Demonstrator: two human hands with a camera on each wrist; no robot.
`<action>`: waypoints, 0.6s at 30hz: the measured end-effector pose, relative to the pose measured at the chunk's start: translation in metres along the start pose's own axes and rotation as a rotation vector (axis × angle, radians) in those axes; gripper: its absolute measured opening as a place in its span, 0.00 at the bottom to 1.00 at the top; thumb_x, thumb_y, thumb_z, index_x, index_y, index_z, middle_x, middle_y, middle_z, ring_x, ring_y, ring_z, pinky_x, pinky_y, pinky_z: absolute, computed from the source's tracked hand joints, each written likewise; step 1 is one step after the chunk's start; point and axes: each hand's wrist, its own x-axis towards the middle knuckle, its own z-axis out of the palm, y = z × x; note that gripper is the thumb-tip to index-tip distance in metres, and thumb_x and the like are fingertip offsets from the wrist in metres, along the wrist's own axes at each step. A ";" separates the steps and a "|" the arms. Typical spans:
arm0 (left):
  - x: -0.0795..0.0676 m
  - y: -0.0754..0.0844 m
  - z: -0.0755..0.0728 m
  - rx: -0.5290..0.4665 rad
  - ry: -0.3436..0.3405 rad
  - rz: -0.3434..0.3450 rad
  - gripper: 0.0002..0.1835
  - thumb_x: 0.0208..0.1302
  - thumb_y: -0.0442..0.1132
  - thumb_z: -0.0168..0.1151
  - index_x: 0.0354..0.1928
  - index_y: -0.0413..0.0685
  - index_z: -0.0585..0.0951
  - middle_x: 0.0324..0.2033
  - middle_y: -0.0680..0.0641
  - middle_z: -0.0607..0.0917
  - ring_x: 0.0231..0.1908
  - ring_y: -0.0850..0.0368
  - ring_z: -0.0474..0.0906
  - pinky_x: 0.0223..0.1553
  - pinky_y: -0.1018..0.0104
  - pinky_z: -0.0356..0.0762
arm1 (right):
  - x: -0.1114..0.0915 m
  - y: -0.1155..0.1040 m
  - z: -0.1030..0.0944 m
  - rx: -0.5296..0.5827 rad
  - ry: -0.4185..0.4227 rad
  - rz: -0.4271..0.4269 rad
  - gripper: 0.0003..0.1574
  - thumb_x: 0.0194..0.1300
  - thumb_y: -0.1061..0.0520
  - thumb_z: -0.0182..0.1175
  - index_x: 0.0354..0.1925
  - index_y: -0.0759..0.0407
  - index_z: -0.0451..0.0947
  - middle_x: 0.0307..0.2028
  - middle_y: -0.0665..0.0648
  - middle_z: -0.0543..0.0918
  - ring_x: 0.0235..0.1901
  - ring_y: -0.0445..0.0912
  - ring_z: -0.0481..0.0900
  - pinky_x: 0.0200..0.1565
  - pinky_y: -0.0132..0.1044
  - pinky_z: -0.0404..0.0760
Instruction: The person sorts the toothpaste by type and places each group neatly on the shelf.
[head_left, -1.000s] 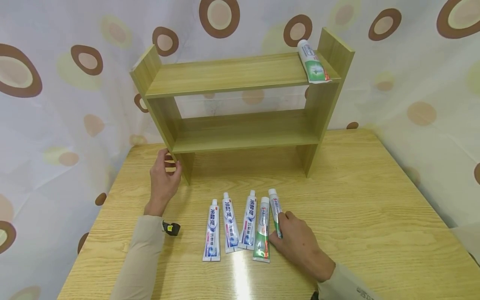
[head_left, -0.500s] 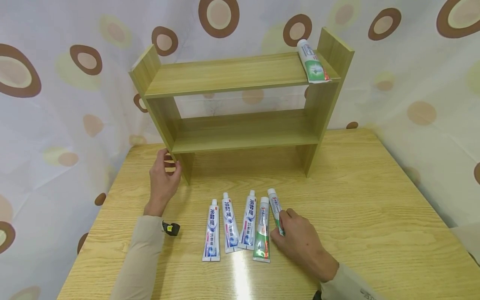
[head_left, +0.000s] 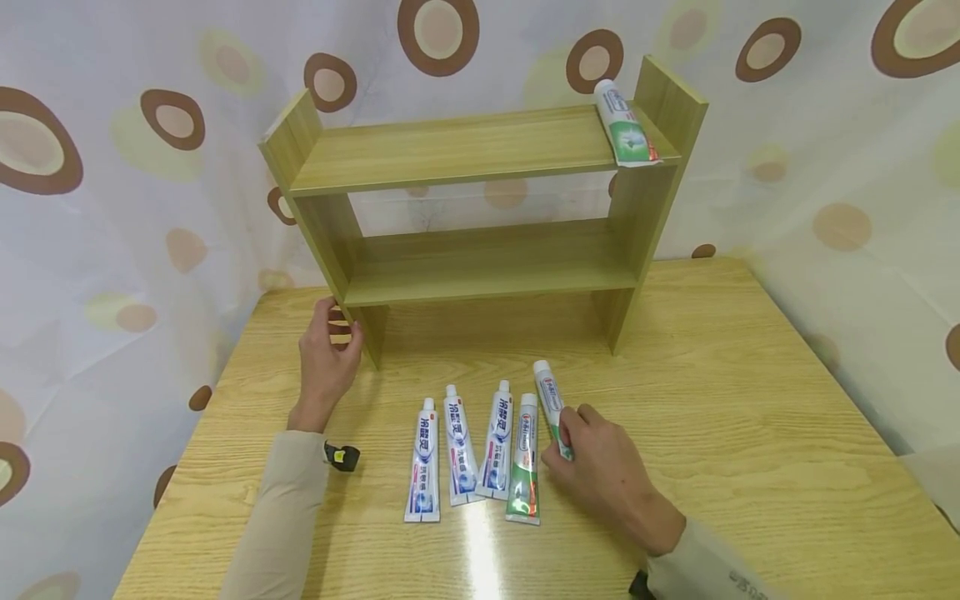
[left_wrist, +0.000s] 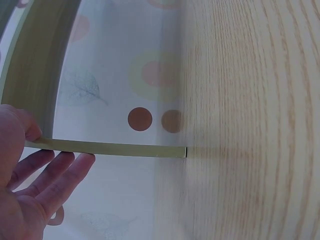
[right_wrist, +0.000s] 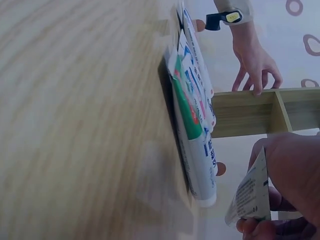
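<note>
My right hand (head_left: 611, 475) grips a white-and-green toothpaste tube (head_left: 550, 396) by its lower end, cap pointing at the shelf. In the right wrist view this tube (right_wrist: 252, 192) is raised off the table, its printed back showing. Beside it lies a second green toothpaste tube (head_left: 522, 458). Further left are blue-and-white toothpaste tubes (head_left: 423, 462), flat with caps toward the shelf. My left hand (head_left: 330, 358) holds the left side panel of the wooden shelf (head_left: 465, 146). The left wrist view shows the thumb on one face of that panel (left_wrist: 110, 148) and fingers on the other.
Another green toothpaste tube (head_left: 628, 133) lies at the right end of the top shelf, its crimped end over the front edge. The two-tier shelf stands at the back of the wood-grain table (head_left: 750, 433). A dotted curtain (head_left: 112, 233) hangs behind and beside it.
My right hand has moved slightly forward and right with the green toothpaste tube, whose cap now sits further toward the shelf. The left hand keeps its hold on the panel.
</note>
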 end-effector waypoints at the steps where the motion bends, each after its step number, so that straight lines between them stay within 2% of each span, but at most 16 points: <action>1: 0.000 0.000 0.000 0.001 0.001 0.001 0.22 0.74 0.29 0.64 0.68 0.35 0.75 0.49 0.29 0.87 0.44 0.33 0.90 0.35 0.92 0.74 | 0.001 0.000 -0.001 -0.003 0.004 -0.008 0.11 0.59 0.62 0.70 0.31 0.57 0.74 0.26 0.52 0.71 0.20 0.39 0.65 0.20 0.25 0.62; 7: 0.001 -0.002 0.001 0.007 0.006 0.006 0.22 0.74 0.29 0.64 0.67 0.36 0.75 0.48 0.30 0.87 0.43 0.35 0.90 0.35 0.90 0.74 | 0.007 0.000 -0.009 -0.010 0.005 -0.017 0.13 0.60 0.62 0.70 0.30 0.57 0.72 0.26 0.53 0.72 0.20 0.40 0.65 0.19 0.23 0.62; 14: 0.000 -0.002 0.000 0.014 0.004 0.003 0.22 0.75 0.30 0.64 0.68 0.37 0.75 0.48 0.31 0.87 0.43 0.36 0.90 0.35 0.89 0.75 | 0.013 0.000 -0.014 -0.023 0.051 -0.060 0.16 0.58 0.63 0.70 0.27 0.56 0.69 0.26 0.53 0.72 0.19 0.39 0.64 0.19 0.23 0.60; 18: 0.000 -0.002 0.000 0.019 0.000 -0.003 0.22 0.75 0.31 0.64 0.68 0.37 0.75 0.48 0.31 0.87 0.43 0.36 0.91 0.35 0.84 0.77 | 0.015 0.000 -0.016 -0.013 0.059 -0.068 0.16 0.58 0.63 0.70 0.27 0.56 0.69 0.26 0.54 0.73 0.19 0.39 0.65 0.19 0.23 0.62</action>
